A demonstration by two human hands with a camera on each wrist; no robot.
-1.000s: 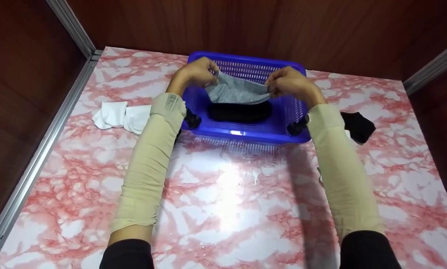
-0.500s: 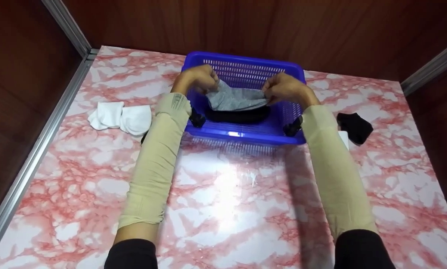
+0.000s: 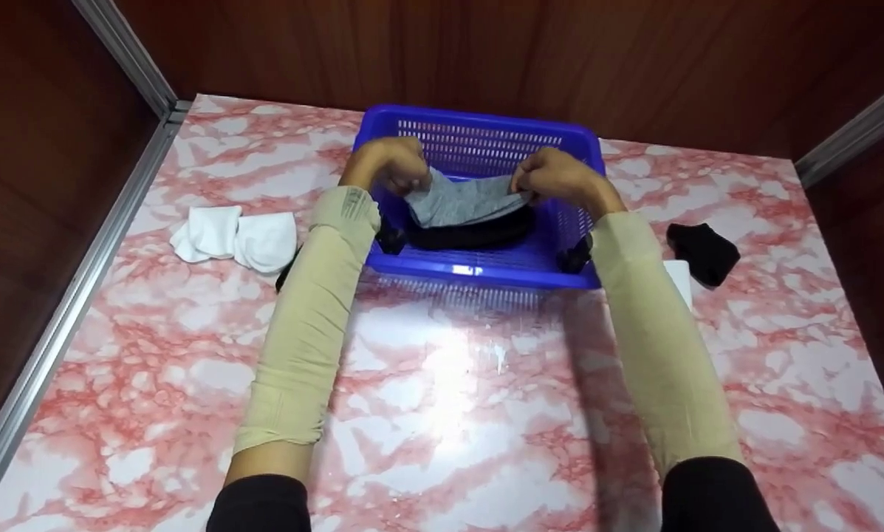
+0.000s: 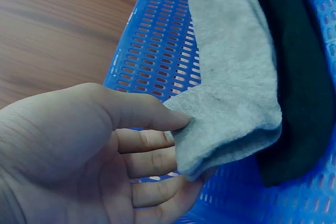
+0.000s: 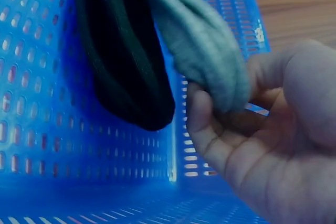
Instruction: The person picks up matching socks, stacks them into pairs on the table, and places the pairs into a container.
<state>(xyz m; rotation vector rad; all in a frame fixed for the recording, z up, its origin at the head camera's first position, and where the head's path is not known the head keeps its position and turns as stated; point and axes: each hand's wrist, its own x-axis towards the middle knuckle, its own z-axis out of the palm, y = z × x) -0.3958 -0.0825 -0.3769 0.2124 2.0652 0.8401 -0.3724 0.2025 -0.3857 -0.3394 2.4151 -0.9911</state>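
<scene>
A grey sock [image 3: 467, 199] is stretched sideways between both hands inside the blue plastic basket [image 3: 486, 277]. My left hand [image 3: 397, 164] pinches its cuff end between thumb and fingers, as the left wrist view shows. At the other end, my right hand [image 3: 560, 177] pinches the toe [image 5: 231, 90]. Folded black socks [image 3: 475, 233] lie on the basket floor, right in front of the grey sock and partly under it in the head view. The right wrist view shows the layered edges of the black socks [image 5: 126, 61].
White socks [image 3: 238, 235] lie on the marbled table left of the basket, with a black item [image 3: 286, 270] partly hidden by the left sleeve. To the right are a black sock [image 3: 704, 253] and a white piece [image 3: 678, 279]. Wooden panels [image 3: 486, 52] stand behind.
Both hands have lowered the grey sock toward me and down, close over the black socks. Both grips have stayed on it.
</scene>
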